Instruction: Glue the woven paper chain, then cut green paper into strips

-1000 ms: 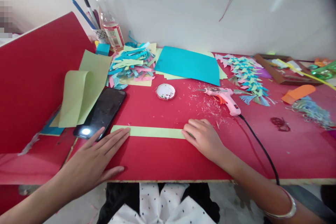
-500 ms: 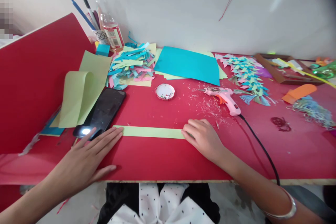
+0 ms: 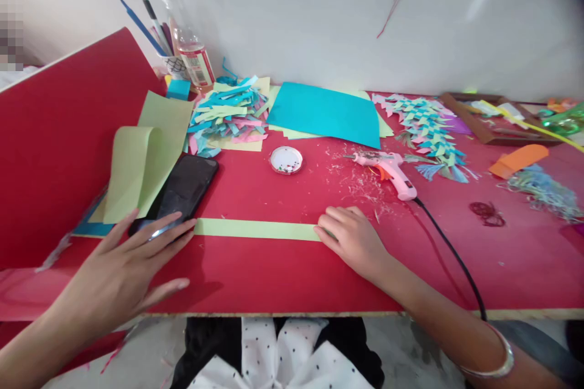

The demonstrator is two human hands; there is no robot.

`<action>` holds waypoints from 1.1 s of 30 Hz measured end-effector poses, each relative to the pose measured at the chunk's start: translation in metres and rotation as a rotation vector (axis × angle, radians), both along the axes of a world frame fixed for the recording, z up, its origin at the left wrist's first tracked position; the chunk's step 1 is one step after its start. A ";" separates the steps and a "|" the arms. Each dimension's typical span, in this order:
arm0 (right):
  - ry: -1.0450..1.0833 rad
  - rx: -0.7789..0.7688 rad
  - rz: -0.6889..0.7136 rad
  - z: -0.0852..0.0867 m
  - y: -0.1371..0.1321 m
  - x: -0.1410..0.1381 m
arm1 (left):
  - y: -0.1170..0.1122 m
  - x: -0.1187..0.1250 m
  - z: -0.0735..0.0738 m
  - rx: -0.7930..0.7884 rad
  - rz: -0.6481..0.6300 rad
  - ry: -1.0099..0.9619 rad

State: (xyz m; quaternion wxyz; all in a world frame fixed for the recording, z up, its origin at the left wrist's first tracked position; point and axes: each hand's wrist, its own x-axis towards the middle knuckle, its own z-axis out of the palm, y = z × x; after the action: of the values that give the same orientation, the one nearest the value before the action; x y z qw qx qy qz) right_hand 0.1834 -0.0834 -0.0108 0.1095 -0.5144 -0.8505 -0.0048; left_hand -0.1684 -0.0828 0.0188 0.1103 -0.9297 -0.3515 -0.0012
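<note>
Green paper strip point(image 3: 255, 230) lies flat on the counter point(image 3: 274, 279). Left grip point(image 3: 114, 273) just slid to its left end, spread, so more's uncovered; right grip point(image 3: 351, 242) curled at the other, can't tell if pinching.

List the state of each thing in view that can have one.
Green paper strip, laid flat
Left hand, open, fingers spread
Right hand, fingers curled, on the strip's right end
Phone, lying down, partly covered
Pale green sheet, curled over
Glue gun, lying on its side
Bottle, standing
Round lid, small bits inside
Cup, holding pens
Red thread, tangled
</note>
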 end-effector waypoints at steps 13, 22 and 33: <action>-0.005 -0.033 -0.035 0.001 0.000 -0.003 | 0.007 0.090 0.003 0.093 -0.122 -0.177; 0.014 -0.039 -0.079 0.002 -0.002 -0.006 | 0.003 0.124 -0.016 -0.451 -0.250 -0.043; 0.090 -0.107 -0.257 0.004 -0.016 0.018 | 0.001 0.127 -0.012 -0.488 -0.207 -0.049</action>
State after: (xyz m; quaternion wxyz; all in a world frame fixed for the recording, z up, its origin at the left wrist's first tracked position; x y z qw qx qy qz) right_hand 0.2017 -0.0989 -0.0067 0.1183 -0.6237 -0.7711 0.0495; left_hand -0.0419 -0.0818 0.0064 -0.1265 -0.9594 -0.2471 0.0501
